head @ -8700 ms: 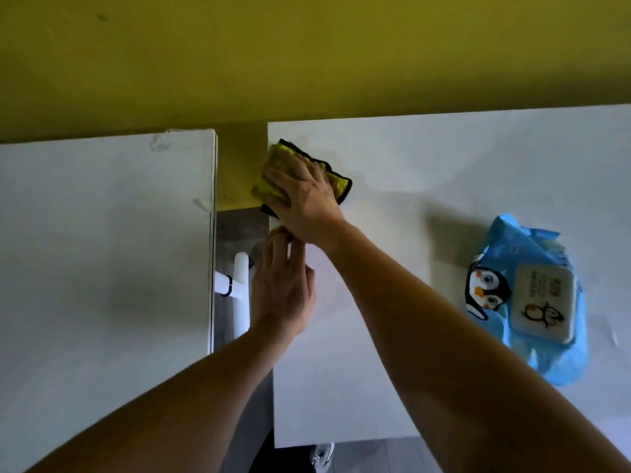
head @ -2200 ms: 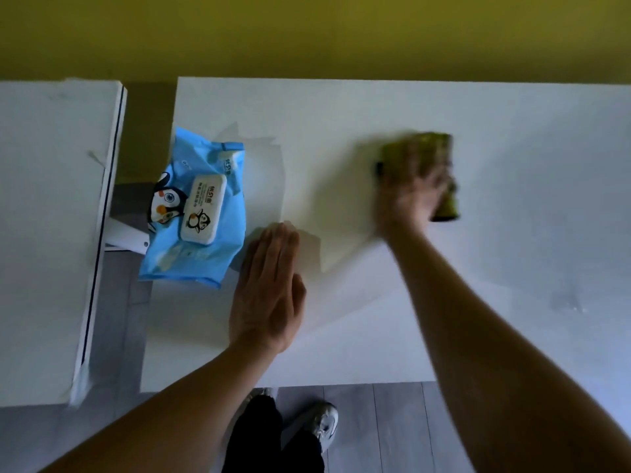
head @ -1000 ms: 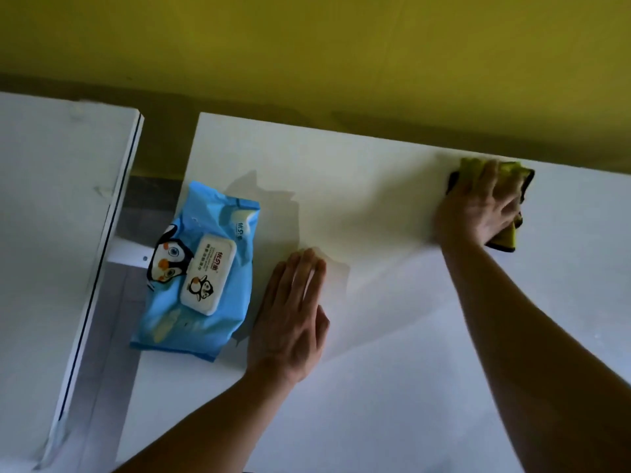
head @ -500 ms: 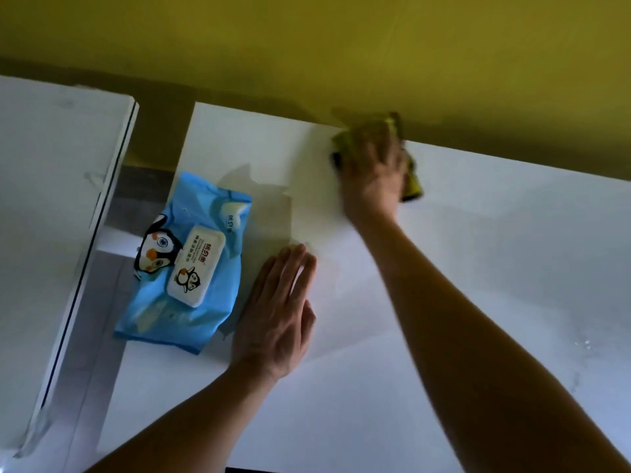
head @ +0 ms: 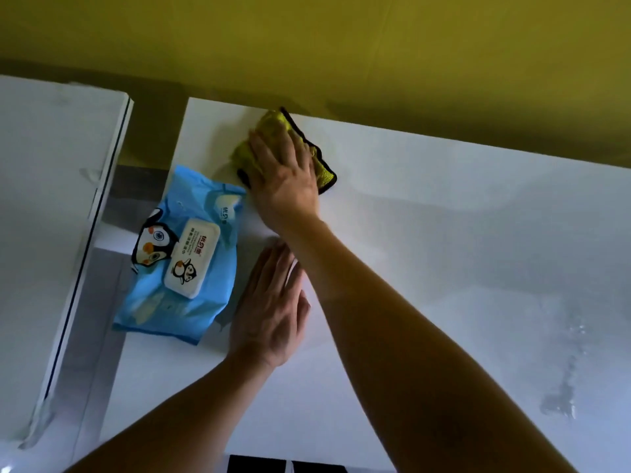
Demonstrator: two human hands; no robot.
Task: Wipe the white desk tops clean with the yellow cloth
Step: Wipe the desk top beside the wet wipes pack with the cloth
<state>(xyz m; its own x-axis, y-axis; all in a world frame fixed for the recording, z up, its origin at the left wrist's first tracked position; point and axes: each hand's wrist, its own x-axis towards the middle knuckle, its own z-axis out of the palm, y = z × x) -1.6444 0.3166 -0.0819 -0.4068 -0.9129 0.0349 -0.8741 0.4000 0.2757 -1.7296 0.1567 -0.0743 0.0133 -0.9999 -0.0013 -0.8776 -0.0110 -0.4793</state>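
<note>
The yellow cloth [head: 273,128], edged in black, lies bunched near the far left corner of the right white desk top [head: 444,216], close to the wall. My right hand [head: 286,175] presses flat on it with straight fingers, covering most of it. My left hand [head: 269,312] rests palm down on the same desk, nearer to me, just right of the wipes pack. A second white desk top [head: 44,216] stands to the left across a gap.
A blue pack of wet wipes [head: 181,257] with a penguin picture lies at the right desk's left edge, partly over the gap. A yellow wall [head: 341,46] runs behind both desks. Wet streaks [head: 560,390] show at the right.
My right hand has slid the cloth leftward along the back edge, from the middle right to near the far left corner. My left hand has stayed flat beside the wipes pack.
</note>
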